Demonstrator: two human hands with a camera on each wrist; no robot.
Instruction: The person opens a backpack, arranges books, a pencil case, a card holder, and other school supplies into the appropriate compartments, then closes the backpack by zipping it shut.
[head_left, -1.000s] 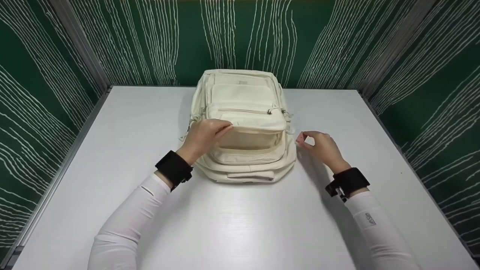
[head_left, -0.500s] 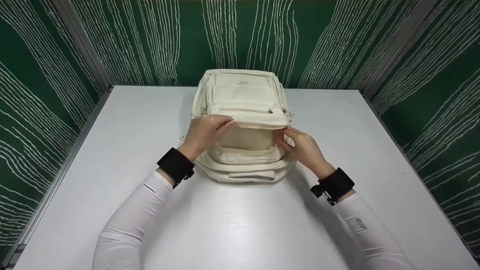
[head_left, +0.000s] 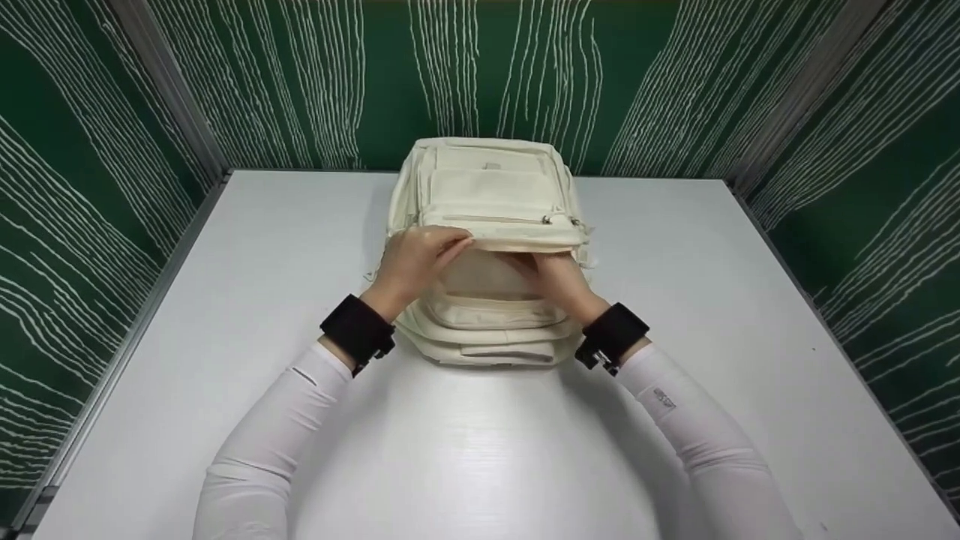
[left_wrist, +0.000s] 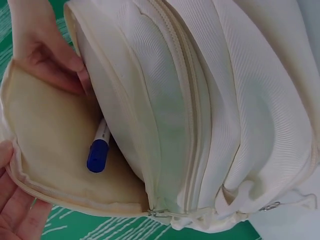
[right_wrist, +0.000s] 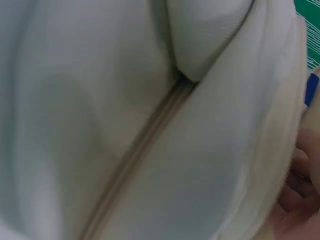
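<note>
A cream backpack (head_left: 487,187) lies on the white table with its front pocket unzipped and gaping. My left hand (head_left: 416,259) pinches the pocket's upper edge and holds it raised; its fingers show at the lower left of the left wrist view. My right hand (head_left: 559,281) reaches into the pocket from the right, its fingertips partly hidden by the fabric. Inside the pocket lies a white marker (left_wrist: 98,150) with a blue cap, close to the right hand's fingers but apart from them. Part of its body is hidden behind the lining.
The white table (head_left: 465,450) extends around the backpack. Green walls (head_left: 637,82) with white streaks stand at the back and both sides. A zipper pull (left_wrist: 157,213) hangs at the pocket's corner, and cords dangle from the backpack's side.
My right hand has moved left from beside the backpack into the open pocket. The left hand has kept its pinch and lifted the pocket's edge slightly.
</note>
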